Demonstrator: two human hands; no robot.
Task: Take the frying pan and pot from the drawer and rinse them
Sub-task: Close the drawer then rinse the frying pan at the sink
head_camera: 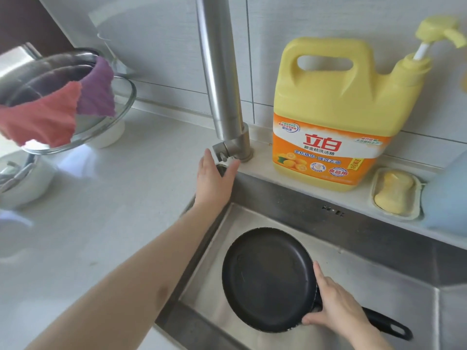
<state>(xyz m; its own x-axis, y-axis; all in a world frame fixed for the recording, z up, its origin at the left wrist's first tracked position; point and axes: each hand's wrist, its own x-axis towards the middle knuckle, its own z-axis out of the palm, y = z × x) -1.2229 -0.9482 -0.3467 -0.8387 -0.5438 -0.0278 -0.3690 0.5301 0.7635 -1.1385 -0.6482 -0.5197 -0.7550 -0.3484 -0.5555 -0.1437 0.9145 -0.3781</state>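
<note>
Black frying pan (267,279), empty, tilted over the steel sink (379,251).

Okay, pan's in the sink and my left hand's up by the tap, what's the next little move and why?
Probably turn on the tap handle: your left hand is at it with fingers straight, no water shows, and your right hand already holds the frying pan in the sink. The pan looks dry, so the rinse has not begun.

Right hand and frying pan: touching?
Touching. The head view shows the right hand gripping the frying pan where rim meets handle, thumb on the rim, fingers curled beneath, over the sink.
</note>
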